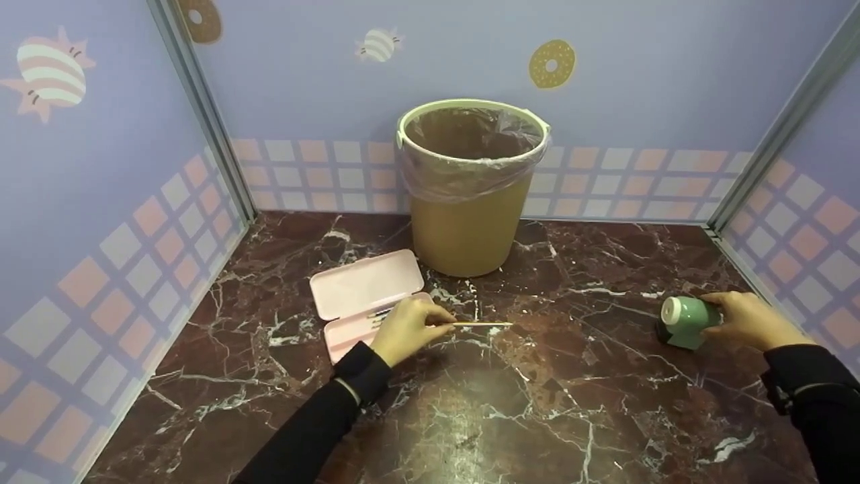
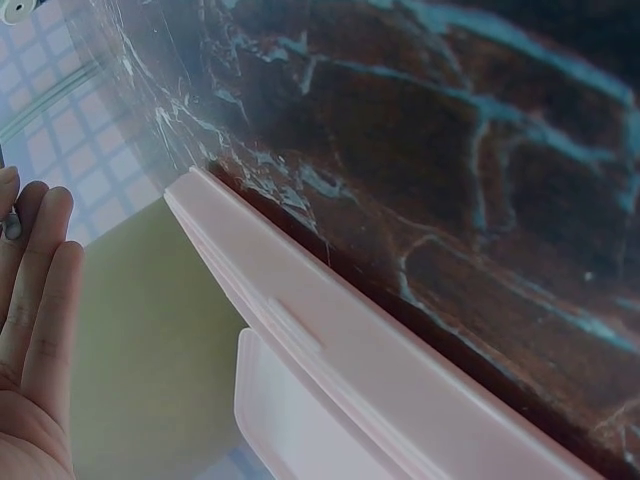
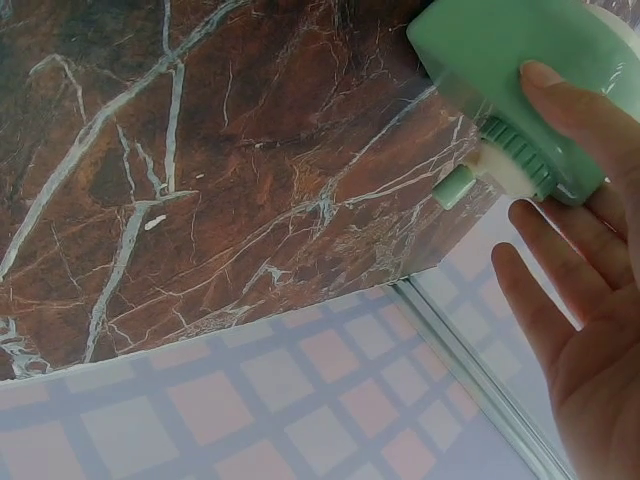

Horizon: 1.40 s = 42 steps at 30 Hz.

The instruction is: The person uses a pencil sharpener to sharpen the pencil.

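Long black sleeves cover both forearms, the left sleeve (image 1: 295, 430) and right sleeve (image 1: 836, 427) alike plain and dark down to the wrists. A thin pale band (image 1: 348, 390) crosses the left one just behind its cuff; a similar pale strip (image 1: 816, 386) crosses the right, where a small black blocky piece (image 1: 779, 398) juts out at the wrist. The left hand (image 1: 411, 327) and right hand (image 1: 752, 320) are bare.

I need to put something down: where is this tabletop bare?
Bare: between the slim stick and the green device, and behind that device, right of the bin. Crowded: around the open pink case, with the left hand and bin close.
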Available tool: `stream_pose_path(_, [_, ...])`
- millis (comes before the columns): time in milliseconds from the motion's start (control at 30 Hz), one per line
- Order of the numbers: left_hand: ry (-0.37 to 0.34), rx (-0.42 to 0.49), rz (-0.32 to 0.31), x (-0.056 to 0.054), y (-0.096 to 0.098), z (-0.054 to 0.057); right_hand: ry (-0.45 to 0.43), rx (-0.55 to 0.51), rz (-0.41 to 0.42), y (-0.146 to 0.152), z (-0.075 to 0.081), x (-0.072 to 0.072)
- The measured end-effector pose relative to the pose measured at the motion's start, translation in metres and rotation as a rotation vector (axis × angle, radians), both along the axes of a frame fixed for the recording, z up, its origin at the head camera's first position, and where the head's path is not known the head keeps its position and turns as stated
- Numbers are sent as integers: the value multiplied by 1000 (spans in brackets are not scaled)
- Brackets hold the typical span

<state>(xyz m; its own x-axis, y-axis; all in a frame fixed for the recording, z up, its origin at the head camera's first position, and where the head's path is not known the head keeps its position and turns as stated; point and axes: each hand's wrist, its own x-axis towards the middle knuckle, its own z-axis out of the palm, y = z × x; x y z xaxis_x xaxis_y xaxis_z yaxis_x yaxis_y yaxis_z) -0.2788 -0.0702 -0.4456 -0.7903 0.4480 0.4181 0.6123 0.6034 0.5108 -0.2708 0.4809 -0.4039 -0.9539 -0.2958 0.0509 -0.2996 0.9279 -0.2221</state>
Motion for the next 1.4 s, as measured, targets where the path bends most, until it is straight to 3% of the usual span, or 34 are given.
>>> stream_pose_path(467, [-26,18,-24,1,-3,-3,-2,29,-17,-19,8,1])
stream_pose_path(800, [20,-6,-34,2,-3,-4,58,22,101,-91,11,1])
stream_pose_path(967, [-7,2,-30,2,-3,-4,127,0,153,-131,10,3])
stream_pose_path(1400, [-24,-13,-37,2,-5,-7,110,9,283,-200,2,-1])
